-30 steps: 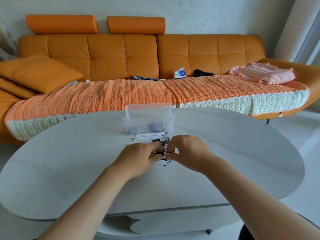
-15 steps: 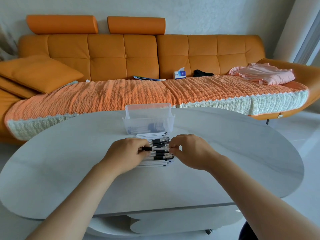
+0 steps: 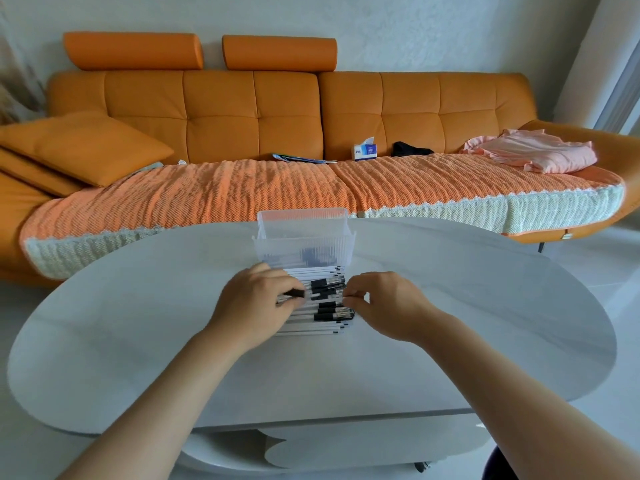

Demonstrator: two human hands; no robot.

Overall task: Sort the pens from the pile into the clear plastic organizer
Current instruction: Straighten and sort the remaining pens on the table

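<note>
The pens (image 3: 322,315) lie in a pile on the table (image 3: 138,341), just in front of the organizer (image 3: 304,244). The left hand (image 3: 256,303) pinches one pen (image 3: 295,293). The right hand (image 3: 384,303) pinches pens at the pile's right edge.

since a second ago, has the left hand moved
Yes: the left hand slid left across the pile of pens, opening a gap to the right hand; the clear plastic organizer kept its place.

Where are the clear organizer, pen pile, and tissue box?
clear organizer (image 3: 298,249): head view, front wall.
pen pile (image 3: 325,317): head view, black cap of a near pen.
tissue box (image 3: 365,153): head view, front face.
</note>
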